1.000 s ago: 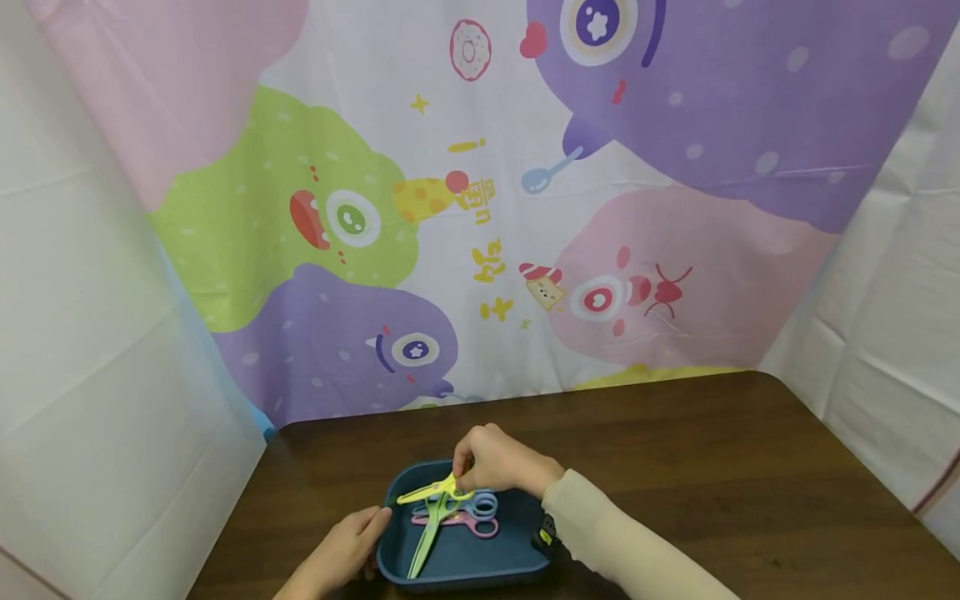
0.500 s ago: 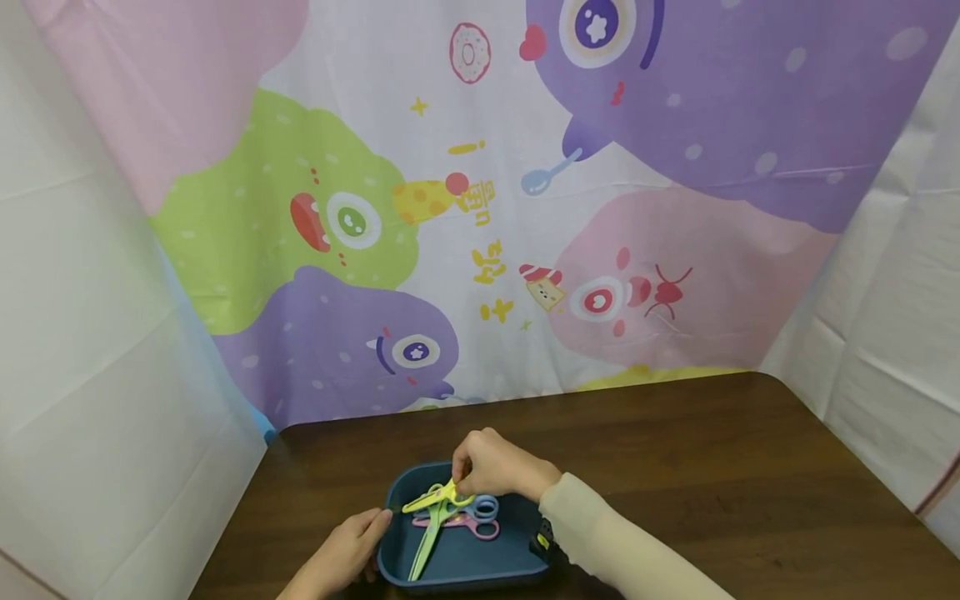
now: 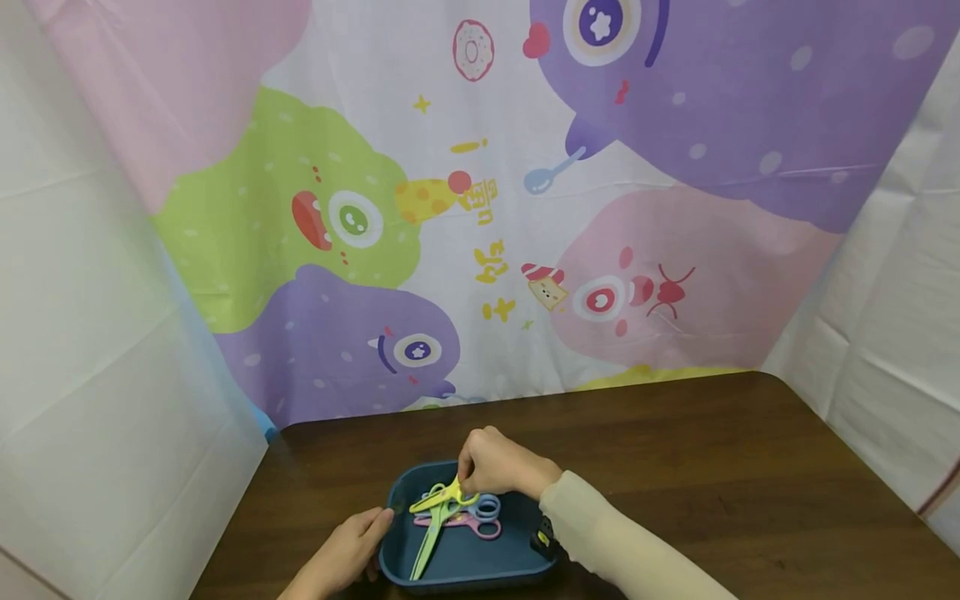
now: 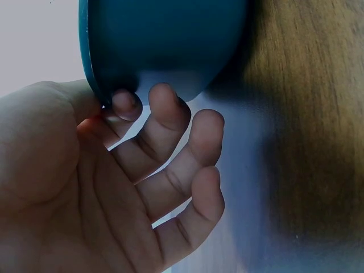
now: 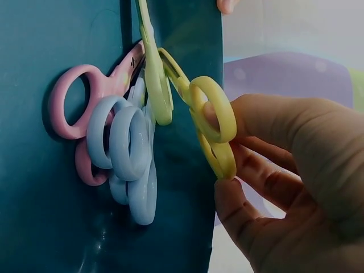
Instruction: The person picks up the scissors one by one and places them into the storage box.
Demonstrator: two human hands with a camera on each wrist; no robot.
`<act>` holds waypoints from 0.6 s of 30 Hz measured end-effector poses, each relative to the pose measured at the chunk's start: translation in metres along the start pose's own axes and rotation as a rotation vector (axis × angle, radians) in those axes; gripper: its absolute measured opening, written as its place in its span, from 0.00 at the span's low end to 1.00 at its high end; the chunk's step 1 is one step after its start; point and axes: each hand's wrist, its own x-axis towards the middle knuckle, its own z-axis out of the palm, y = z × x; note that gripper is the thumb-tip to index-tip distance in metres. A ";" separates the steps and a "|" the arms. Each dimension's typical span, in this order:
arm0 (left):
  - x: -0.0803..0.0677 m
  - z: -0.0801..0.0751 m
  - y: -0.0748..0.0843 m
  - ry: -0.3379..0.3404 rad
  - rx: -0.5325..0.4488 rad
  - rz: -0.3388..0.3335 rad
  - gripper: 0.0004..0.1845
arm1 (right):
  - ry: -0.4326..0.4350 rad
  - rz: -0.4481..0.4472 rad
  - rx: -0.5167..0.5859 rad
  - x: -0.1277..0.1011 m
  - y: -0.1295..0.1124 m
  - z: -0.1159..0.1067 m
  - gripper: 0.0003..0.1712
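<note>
My right hand (image 3: pixel 501 463) pinches the yellow scissors (image 3: pixel 442 497) by the handle loops at the tray's far side. In the right wrist view, these loops (image 5: pixel 213 108) sit between thumb and fingers. The yellow blades lie across the green scissors (image 3: pixel 429 542) in the dark blue tray (image 3: pixel 517 550). Under them are blue scissors (image 3: pixel 489 507) and pink scissors (image 3: pixel 487 527); the blue loops overlap, so I cannot tell how many pairs there are. My left hand (image 3: pixel 345 546) grips the tray's left rim between thumb and index finger, the other fingers (image 4: pixel 207 136) loosely bent.
The tray stands near the front edge of a dark brown wooden table (image 3: pixel 675 467). Behind the table hangs a cartoon-printed cloth (image 3: pixel 495 233). White cloth walls (image 3: pixel 112 333) close off both sides. A black device (image 3: pixel 543 537) is strapped at the right wrist.
The yellow scissors' blade tips have moved right and slightly down, away from the tray's left rim and onto the pile. The right hand keeps its pinch; the left hand stays at the rim.
</note>
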 end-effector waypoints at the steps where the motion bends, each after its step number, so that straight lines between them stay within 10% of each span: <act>1: 0.000 0.000 0.000 0.001 0.000 -0.001 0.25 | 0.001 -0.004 -0.005 0.000 0.000 0.000 0.07; 18: 0.002 0.001 -0.005 0.014 -0.007 -0.008 0.25 | 0.034 0.028 0.036 0.001 0.001 0.000 0.06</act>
